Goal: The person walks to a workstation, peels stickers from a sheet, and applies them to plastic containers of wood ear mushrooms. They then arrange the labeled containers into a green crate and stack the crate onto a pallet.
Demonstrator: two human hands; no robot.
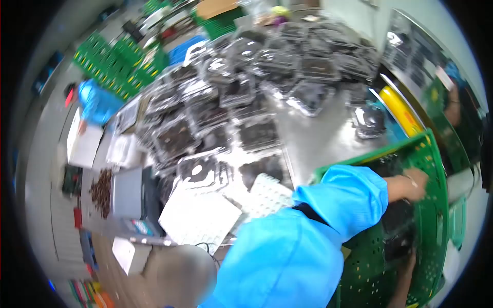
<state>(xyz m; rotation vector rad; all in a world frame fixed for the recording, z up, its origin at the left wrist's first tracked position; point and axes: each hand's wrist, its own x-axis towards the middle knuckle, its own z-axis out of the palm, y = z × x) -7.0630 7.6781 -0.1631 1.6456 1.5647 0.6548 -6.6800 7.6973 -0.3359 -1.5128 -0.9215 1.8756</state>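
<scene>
A bare forearm rises from the lower right edge into a green perforated crate (pixel 437 205). I take it as my right hand (pixel 410 260), though whose arm it is does not show clearly. It is beside a dark food pack with clear film (pixel 398 245) in the crate; its fingers are too blurred to read. My left hand is not in view. A co-worker in a blue gown (pixel 280 259) leans in close, and that person's bare hand (pixel 415 184) reaches into the crate's upper part, blurred by motion.
Many clear-lidded packs with dark contents (pixel 257 97) cover the metal table (pixel 313 141). A white sheet (pixel 199 218) and a dimpled tray liner (pixel 267 195) lie at its near edge. A grey bin (pixel 127 192), stacked green crates (pixel 115 64) and another blue-clad person (pixel 95 102) are left.
</scene>
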